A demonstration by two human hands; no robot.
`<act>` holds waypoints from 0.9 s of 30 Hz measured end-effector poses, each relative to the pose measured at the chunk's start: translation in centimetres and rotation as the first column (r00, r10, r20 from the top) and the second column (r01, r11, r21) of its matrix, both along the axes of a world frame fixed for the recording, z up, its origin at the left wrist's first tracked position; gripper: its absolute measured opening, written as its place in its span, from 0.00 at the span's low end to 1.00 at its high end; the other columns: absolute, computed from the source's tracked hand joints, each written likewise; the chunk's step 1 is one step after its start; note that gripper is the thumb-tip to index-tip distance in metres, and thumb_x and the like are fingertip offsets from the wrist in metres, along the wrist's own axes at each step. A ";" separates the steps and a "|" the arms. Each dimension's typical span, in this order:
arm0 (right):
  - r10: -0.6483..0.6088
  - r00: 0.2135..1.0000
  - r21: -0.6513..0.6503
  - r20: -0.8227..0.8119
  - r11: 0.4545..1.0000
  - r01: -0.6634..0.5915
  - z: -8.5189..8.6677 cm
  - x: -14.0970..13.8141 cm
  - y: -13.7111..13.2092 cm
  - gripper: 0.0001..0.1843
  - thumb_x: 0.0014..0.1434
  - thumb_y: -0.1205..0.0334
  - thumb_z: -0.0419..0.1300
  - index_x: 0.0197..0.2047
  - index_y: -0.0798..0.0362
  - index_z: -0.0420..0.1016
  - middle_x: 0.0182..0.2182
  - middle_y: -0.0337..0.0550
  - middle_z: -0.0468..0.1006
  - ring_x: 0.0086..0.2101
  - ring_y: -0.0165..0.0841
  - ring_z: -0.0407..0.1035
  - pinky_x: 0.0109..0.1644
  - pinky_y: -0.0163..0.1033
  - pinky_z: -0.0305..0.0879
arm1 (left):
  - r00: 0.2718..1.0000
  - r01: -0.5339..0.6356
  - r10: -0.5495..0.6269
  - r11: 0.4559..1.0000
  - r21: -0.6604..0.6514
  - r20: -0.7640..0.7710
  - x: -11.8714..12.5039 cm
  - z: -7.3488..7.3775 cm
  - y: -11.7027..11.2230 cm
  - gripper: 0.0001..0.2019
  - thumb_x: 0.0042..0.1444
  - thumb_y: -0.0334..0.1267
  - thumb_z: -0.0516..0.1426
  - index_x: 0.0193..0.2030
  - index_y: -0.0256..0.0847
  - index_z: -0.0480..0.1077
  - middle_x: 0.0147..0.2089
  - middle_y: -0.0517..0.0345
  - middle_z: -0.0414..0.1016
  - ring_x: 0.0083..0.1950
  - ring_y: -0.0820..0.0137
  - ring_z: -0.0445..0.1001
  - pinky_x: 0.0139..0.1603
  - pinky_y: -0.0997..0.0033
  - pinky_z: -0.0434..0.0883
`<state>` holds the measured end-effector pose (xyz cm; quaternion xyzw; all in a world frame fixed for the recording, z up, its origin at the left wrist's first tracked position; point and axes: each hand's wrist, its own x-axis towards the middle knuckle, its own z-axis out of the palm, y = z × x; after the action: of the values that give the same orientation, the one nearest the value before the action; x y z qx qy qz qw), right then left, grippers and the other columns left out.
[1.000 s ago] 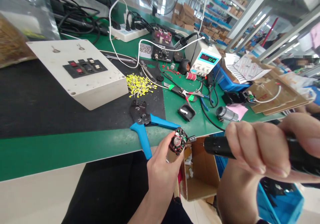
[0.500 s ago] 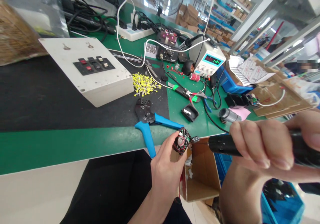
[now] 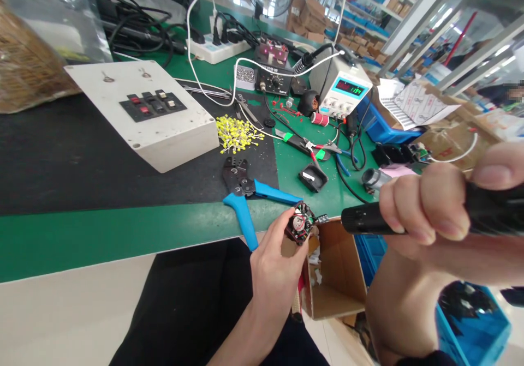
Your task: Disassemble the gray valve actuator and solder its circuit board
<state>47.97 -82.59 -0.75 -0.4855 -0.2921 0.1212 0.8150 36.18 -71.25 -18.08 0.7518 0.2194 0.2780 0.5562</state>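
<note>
My left hand [image 3: 275, 262] grips a small dark electronic assembly [image 3: 301, 222] by its sides, just past the bench's front edge. Red and black wires and a green circuit board show inside its open face. A small black connector block [image 3: 322, 219] sticks out from its right side. In my right hand [image 3: 434, 208] is a thick black electric screwdriver [image 3: 364, 219], lying nearly level with its front end toward the connector block. Whether its tip touches the block I cannot tell. Close to my left hand, a blue-handled crimping tool [image 3: 243, 213] lies with its handles spread.
A white switch box [image 3: 176, 142] stands on the black mat beside a pile of yellow-tipped parts [image 3: 237, 133]. Pliers [image 3: 313, 150], a black plastic cover [image 3: 313, 178] and a power supply [image 3: 344, 90] are further right. An open cardboard box [image 3: 338, 273] sits below the bench edge.
The view has shifted slightly. My right hand and the screwdriver sit a little higher in view, and the thin shaft seen before is now hard to make out. Both hands keep their hold.
</note>
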 end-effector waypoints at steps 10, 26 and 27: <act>-0.007 0.989 -0.104 0.145 0.994 0.022 0.7 0.7 0.0 0.13 0.58 0.57 0.77 0.38 0.52 0.78 0.19 0.32 0.66 0.16 0.29 0.61 0.20 0.39 0.60 | 0.999 -0.009 0.007 0.999 -0.045 -0.046 0.0 0.2 -0.2 0.27 0.57 0.34 0.68 0.64 0.53 0.73 0.55 0.60 0.84 0.53 0.59 0.85 0.62 0.55 0.81; 0.062 0.980 -0.156 0.189 0.987 -0.032 1.2 0.4 -0.3 0.14 0.65 0.50 0.71 0.37 0.51 0.78 0.19 0.34 0.65 0.16 0.31 0.61 0.21 0.42 0.65 | 0.998 -0.006 0.000 0.994 -0.111 -0.059 0.0 0.2 -0.4 0.27 0.58 0.37 0.69 0.65 0.53 0.73 0.57 0.59 0.83 0.53 0.59 0.85 0.58 0.58 0.83; 0.068 0.980 -0.168 0.190 0.985 -0.036 1.2 0.4 -0.3 0.13 0.64 0.52 0.72 0.37 0.51 0.77 0.19 0.34 0.65 0.16 0.31 0.61 0.21 0.42 0.65 | 0.998 -0.010 0.003 0.994 -0.111 -0.059 0.0 0.3 -0.4 0.27 0.58 0.37 0.69 0.64 0.53 0.73 0.57 0.59 0.83 0.53 0.59 0.85 0.59 0.58 0.83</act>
<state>48.35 -82.87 0.46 -0.5523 -0.3721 0.1180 0.7366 36.16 -71.63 -17.81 0.7268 0.2534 0.2450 0.5896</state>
